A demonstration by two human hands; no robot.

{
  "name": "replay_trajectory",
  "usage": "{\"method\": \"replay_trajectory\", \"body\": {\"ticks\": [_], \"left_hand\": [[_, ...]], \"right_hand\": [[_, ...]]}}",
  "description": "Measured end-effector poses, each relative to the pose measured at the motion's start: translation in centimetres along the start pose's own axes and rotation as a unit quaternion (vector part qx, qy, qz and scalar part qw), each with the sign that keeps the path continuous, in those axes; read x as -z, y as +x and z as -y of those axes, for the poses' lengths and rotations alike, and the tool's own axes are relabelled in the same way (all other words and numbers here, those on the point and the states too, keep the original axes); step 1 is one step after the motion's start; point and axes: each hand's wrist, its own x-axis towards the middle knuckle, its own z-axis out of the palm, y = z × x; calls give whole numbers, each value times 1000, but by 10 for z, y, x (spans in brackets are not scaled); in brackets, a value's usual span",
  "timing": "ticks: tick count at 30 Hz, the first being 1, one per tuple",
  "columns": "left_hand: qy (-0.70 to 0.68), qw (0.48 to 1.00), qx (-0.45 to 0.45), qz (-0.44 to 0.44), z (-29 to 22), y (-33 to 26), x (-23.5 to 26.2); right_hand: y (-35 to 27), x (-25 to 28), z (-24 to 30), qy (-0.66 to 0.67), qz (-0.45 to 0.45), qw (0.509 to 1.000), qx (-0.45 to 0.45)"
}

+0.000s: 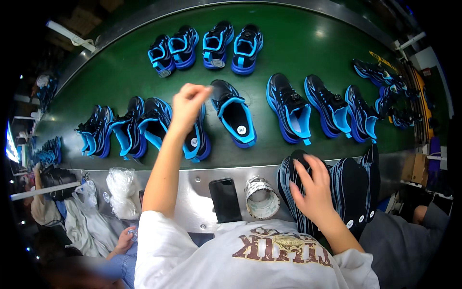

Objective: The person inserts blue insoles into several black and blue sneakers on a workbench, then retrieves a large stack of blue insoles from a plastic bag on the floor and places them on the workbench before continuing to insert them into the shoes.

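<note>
My left hand (188, 107) is raised over the green work belt, its fingers curled together and slightly blurred. The fingertips are beside the toe of a black-and-blue sports shoe (234, 114), which has a black insole with a round white sticker inside. Whether they touch the shoe or hold anything cannot be made out. Partly behind my left forearm stands another such shoe (198, 139), also with a stickered insole. My right hand (315, 188) lies with spread fingers on the leftmost stack of black insoles (285, 179). More insole stacks (349, 188) stand just to its right.
Several matching shoes stand on the green belt (231, 29), some in a far row (248, 50), others left (129, 127) and right (288, 108). On the metal ledge (195, 192) are a phone (225, 200), a tape roll (262, 197) and clear plastic (121, 192). A co-worker's hand (126, 240) is at left.
</note>
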Motion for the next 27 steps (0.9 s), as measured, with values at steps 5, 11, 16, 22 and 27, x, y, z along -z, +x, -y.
{"method": "replay_trajectory", "body": {"ticks": [5,11,16,22,27], "left_hand": [[-452,884,102,-59,-33,-16,21],[-519,829,189,81,-31,-34,-57],[-8,994,-98,43,-11,-36,-148],[274,932,-226,73,-10,-29,-198],[299,929,-183,118,-25,-4,-210]], "right_hand": [[-87,22,-11,1,46,987,-153],[-140,18,-16,97,26,956,-276],[-134,45,-17,50,18,982,-181],[-42,88,-31,-8,-67,996,-51],[32,58,-74,-10,-113,994,11]]}}
